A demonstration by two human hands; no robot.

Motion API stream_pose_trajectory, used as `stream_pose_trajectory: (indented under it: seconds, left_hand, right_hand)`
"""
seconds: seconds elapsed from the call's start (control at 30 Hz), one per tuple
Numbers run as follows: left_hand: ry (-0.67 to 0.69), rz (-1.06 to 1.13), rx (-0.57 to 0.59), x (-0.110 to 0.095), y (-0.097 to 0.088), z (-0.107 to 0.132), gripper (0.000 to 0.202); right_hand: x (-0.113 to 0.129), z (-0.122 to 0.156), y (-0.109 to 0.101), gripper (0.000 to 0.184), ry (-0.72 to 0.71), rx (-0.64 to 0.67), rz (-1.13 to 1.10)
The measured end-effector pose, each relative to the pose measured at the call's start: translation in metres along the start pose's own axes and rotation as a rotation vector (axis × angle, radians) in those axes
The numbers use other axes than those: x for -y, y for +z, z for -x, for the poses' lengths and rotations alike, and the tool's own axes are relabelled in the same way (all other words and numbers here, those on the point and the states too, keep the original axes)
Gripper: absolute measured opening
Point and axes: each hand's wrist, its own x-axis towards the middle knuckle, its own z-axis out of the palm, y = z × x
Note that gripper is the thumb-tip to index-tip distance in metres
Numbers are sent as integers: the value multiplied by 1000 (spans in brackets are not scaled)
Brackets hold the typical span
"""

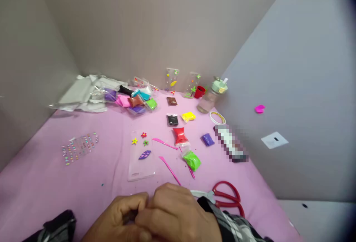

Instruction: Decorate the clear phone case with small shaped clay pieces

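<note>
My left hand [119,218] and my right hand [178,216] are pressed together at the bottom edge, fingers curled and pinched on something small that stays hidden between them. Just beyond them lies a clear phone case [140,160] decorated with a purple leaf and small clay flowers. Pink modelling tools [169,169] lie beside the case. Small bags of clay are scattered further out: red [180,135], green [192,160], purple [207,139], black [172,119] and yellow [188,116].
Red-handled scissors [226,196] lie right of my right hand. A gem sticker sheet [79,147] sits at left. At the back are more clay bags [133,99], plastic wrapping [83,93], standing clear cases [172,80], a red cup [199,92] and a bottle [211,97]. The pink cloth [55,182] covers the table.
</note>
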Motion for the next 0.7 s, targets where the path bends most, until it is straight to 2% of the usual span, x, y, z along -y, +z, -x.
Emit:
stream_pose_trajectory:
  seconds: [0.17, 0.27, 0.37, 0.43, 0.5, 0.57, 0.7]
  left_hand:
    - [129, -26, -64, 2, -1, -2, 53]
    - [228, -136, -199, 4, 2, -2, 49]
    - [408, -285, -387, 1, 4, 0, 25]
    - [529, -393, -477, -2, 4, 2, 8]
    - [612, -495, -518, -3, 3, 3, 22]
    - [649, -590, -508, 0, 1, 3, 31]
    - [634, -714, -435, 12, -6, 2, 33]
  right_hand:
    - [-9, 2, -1, 29, 169, 62, -320]
    - [-14, 6, 1, 17, 337, 6, -474]
    - [-16, 7, 2, 8, 559, -67, -599]
    - [-17, 8, 4, 12, 654, -94, -700]
    - [-18, 10, 8, 21, 679, -89, -781]
    - [-18, 13, 13, 28, 656, -62, -797]
    - [-19, 17, 19, 36, 609, -5, -739]
